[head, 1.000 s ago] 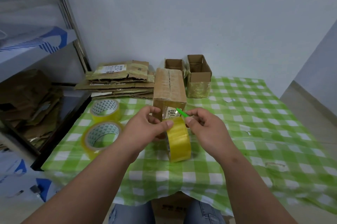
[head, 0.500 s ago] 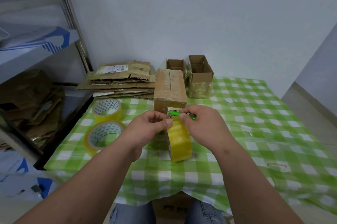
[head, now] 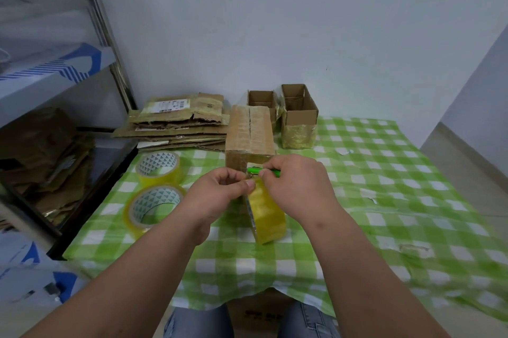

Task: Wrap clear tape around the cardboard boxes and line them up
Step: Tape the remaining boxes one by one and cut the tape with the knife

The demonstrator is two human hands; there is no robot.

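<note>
Evidently the step in hand was cutting or freeing the tape end at the roll, judging by where both hands met. At the centre of the frame the left hand (head: 217, 194) had its fingers (head: 248, 184) pressed together in a pinch at the top edge of the upright yellow-tinted tape roll (head: 266, 214), which stood on edge on the green checked tabletop (head: 384, 200). The right hand (head: 297, 186) came in from the right, its fingers curled around a small green cutter (head: 265, 171) held level just above the roll; whether its tip touched the tape could not be told. Just behind the hands, the closed cardboard box (head: 250, 131) sat with tape already shining along its top seam. Two open boxes (head: 298, 115) stood side by side behind it, near the wall. Left of centre, two spare tape rolls (head: 158, 186) rested near each other, and flattened cardboard (head: 178, 123) was stacked at the tabletop's far left edge.

The next move probably called for severing the strip cleanly while keeping the loose end pinched, so it would not fall back onto the roll, then setting the closed box beside the two open ones.
</note>
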